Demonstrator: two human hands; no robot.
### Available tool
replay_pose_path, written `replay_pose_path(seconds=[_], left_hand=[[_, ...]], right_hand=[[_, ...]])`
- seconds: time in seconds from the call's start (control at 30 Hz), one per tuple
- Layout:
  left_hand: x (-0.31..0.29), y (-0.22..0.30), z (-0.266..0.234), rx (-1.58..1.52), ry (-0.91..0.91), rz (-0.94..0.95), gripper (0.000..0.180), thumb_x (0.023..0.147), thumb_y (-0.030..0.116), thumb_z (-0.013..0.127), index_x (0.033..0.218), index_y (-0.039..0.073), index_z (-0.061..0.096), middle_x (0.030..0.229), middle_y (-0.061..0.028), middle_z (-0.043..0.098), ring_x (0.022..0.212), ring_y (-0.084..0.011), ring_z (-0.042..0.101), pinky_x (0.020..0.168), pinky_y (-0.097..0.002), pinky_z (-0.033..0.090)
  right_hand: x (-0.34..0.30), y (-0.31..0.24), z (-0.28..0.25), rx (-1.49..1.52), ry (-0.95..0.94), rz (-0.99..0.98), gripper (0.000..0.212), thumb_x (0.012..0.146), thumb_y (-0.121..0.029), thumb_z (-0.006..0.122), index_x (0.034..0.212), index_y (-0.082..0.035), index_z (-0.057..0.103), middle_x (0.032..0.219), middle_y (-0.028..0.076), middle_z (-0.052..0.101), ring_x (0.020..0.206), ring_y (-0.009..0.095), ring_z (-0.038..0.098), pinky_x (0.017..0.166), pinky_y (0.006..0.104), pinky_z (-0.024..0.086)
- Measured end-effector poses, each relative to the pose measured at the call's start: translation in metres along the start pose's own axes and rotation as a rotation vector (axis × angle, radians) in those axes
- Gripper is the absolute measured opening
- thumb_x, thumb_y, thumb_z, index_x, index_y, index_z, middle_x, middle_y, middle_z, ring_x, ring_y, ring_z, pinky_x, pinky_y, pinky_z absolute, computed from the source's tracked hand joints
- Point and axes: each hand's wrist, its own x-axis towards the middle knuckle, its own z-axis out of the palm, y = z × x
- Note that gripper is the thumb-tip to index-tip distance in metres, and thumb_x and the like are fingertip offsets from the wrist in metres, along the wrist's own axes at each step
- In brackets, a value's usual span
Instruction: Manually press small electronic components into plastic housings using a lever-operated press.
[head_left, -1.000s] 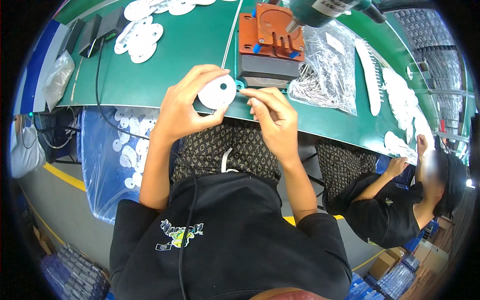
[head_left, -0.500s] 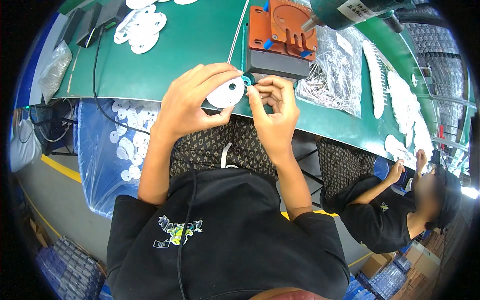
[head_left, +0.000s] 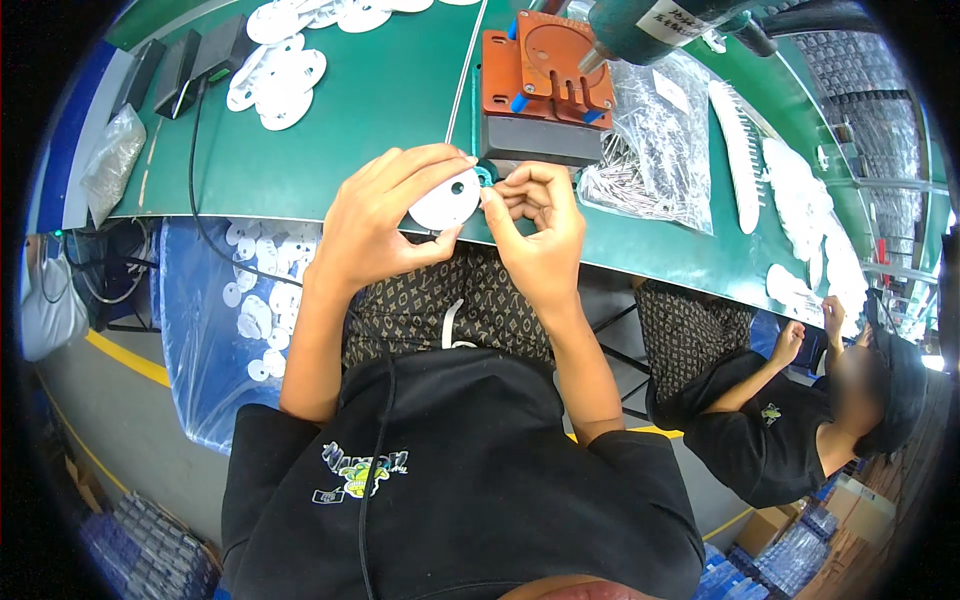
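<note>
My left hand (head_left: 375, 215) grips a round white disc (head_left: 447, 207) by its rim, fingers along the top edge and thumb below. The disc has a dark hole near its upper part and faces me at the table's front edge. My right hand (head_left: 540, 225) is at the disc's right edge, thumb and index finger pinched together and the other fingers curled. Whatever lies between those fingertips is too small to make out. Just behind the disc's upper right edge is a small teal ring-shaped part (head_left: 485, 176). An orange fixture (head_left: 550, 70) on a dark block stands beyond my right hand.
An electric screwdriver (head_left: 640, 30) hangs over the fixture. A clear bag of metal pins (head_left: 640, 185) lies right of it. White discs (head_left: 285, 90) are piled at the far left, and more fill a blue-lined bin (head_left: 200, 350). A co-worker (head_left: 770, 420) sits at right.
The view has shifted slightly, so the bench and fixture appear a little lower or further left. Both hands keep their hold around the disc, with almost no change in pose.
</note>
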Motion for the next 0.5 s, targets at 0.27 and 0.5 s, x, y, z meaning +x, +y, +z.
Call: replay_pose_path(seconds=[0.27, 0.5], left_hand=[[-0.001, 0.001, 0.001, 0.001, -0.068, -0.020, 0.061, 0.062, 0.009, 0.079, 0.122, 0.005, 0.066, 0.121, -0.0126, 0.067, 0.102, -0.0319, 0.065, 0.088, -0.0378, 0.052], [-0.001, -0.005, -0.005, -0.107, -0.044, -0.161, 0.087, 0.065, 0.013, 0.077, 0.145, 0.008, 0.047, 0.124, -0.0117, 0.066, 0.106, -0.0323, 0.062, 0.097, -0.0410, 0.048]], right_hand=[[0.008, -0.021, 0.002, -0.072, -0.111, 0.168, 0.030, 0.089, 0.000, 0.069, 0.109, -0.003, 0.047, 0.075, 0.002, 0.062, 0.068, 0.009, 0.062, 0.059, 0.0254, 0.047], [0.017, -0.016, 0.019, -0.652, -0.078, -0.355, 0.033, 0.090, -0.013, 0.069, 0.115, -0.005, 0.050, 0.077, 0.012, 0.067, 0.069, 0.033, 0.068, 0.059, 0.0418, 0.051]])
